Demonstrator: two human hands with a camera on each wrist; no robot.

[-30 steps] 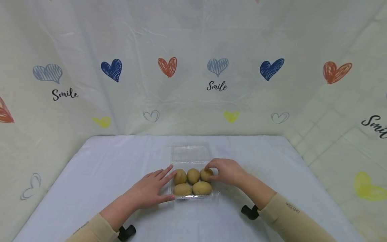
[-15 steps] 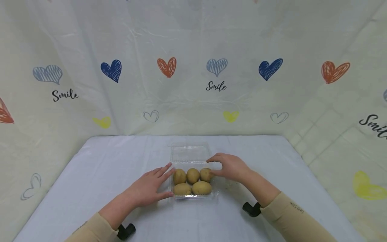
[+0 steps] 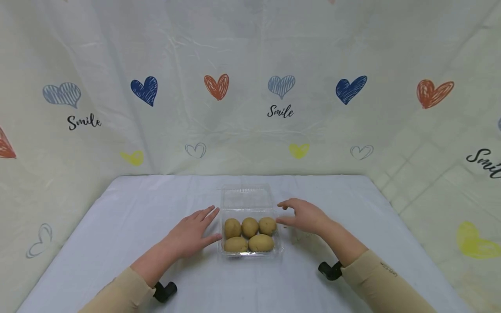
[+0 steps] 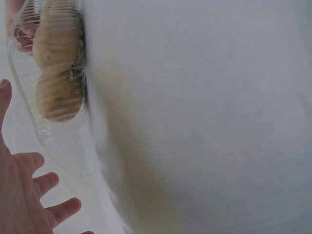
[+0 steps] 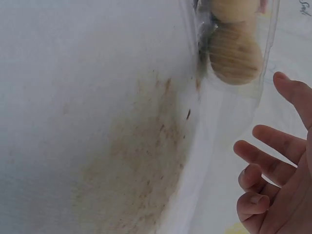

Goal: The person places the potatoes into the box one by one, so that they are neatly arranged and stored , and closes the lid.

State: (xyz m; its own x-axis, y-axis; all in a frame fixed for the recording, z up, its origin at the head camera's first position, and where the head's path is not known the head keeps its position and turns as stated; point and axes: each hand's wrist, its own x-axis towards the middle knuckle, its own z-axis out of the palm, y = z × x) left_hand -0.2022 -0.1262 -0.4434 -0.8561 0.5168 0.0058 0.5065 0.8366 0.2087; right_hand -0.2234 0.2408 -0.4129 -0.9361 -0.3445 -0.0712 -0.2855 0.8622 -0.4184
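Note:
Several potatoes lie in two rows inside a clear plastic clamshell box, its lid folded back behind it. My left hand is at the box's left side, fingers spread and straight, thumb tip close to the rim. On the other side my right hand holds nothing, its thumb and forefinger apart beside the back right potato. In the right wrist view the last fingers of that hand bend loosely. Through the box wall in the left wrist view, potatoes show near the left thumb.
A white cloth covers the table. Brownish dirt smudges mark it to the right of the box. Behind stands a pale backdrop printed with hearts and lettering. A black wrist camera sits at the right cuff.
My right hand has let go of the back right potato and drawn off to the right. The left hand has moved slightly left, away from the box. The potatoes stay in place.

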